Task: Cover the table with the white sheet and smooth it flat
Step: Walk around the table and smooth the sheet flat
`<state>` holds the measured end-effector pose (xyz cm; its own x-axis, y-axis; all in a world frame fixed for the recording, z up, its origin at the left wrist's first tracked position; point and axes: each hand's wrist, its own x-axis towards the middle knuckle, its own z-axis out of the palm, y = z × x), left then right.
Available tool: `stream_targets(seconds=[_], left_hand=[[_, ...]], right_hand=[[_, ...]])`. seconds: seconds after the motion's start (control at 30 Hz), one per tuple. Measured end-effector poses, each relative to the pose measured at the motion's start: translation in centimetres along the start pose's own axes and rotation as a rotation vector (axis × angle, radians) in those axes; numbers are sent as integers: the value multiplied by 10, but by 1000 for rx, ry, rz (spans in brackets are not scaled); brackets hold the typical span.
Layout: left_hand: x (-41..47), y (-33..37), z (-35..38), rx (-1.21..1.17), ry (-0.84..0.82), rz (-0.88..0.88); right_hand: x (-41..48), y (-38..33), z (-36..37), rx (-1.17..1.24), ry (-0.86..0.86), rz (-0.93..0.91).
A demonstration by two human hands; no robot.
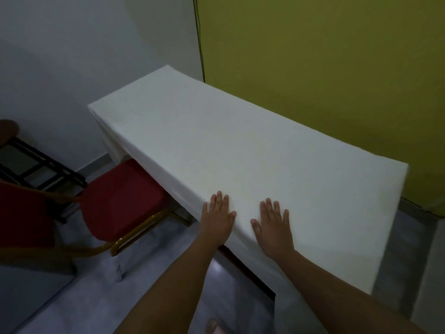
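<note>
A white sheet (240,145) lies over the whole top of a long table and hangs down its sides; the top looks flat with no clear wrinkles. A strip of the table's dark red-brown edge (243,263) shows under the near hem. My left hand (218,219) lies palm down on the sheet at the near edge, fingers spread. My right hand (273,227) rests flat beside it, a hand's width to the right, fingers spread too. Neither hand grips the cloth.
A red padded chair (122,201) with a gold metal frame stands at the table's left side, partly under the hanging sheet. A dark rack (36,165) sits further left. A yellow wall (325,80) runs along the table's far side, a white wall (72,56) behind its end.
</note>
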<state>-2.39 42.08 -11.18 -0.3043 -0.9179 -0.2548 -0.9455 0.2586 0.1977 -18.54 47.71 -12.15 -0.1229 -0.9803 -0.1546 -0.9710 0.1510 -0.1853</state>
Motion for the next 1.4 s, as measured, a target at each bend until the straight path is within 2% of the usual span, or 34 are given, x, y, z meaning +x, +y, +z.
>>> stream_targets(seconds=[0.13, 0.3, 0.5, 0.7, 0.83, 0.93, 1.07, 1.17, 1.27, 1.4], left_hand=[[19, -19, -9, 16, 9, 43], [52, -13, -10, 44, -21, 185], [99, -5, -13, 34, -35, 335], [149, -71, -31, 30, 29, 252], [169, -129, -46, 11, 48, 201], [179, -167, -58, 24, 84, 225], [194, -206, -72, 53, 47, 294], [202, -221, -79, 59, 34, 307], [205, -211, -84, 68, 33, 299], [195, -149, -74, 110, -5, 487]], right_hand=[[6, 5, 0, 28, 27, 56], [26, 29, -8, 68, 65, 345], [64, 27, -11, 74, 74, 389], [118, -6, -14, 50, 64, 242], [143, -55, -8, 65, 43, 157], [153, -106, 2, 56, 28, 14], [148, -174, 22, -16, 39, -193], [138, -202, 37, -20, 20, -256], [136, -190, 25, 13, 62, -98], [128, -111, -6, 104, 148, 356]])
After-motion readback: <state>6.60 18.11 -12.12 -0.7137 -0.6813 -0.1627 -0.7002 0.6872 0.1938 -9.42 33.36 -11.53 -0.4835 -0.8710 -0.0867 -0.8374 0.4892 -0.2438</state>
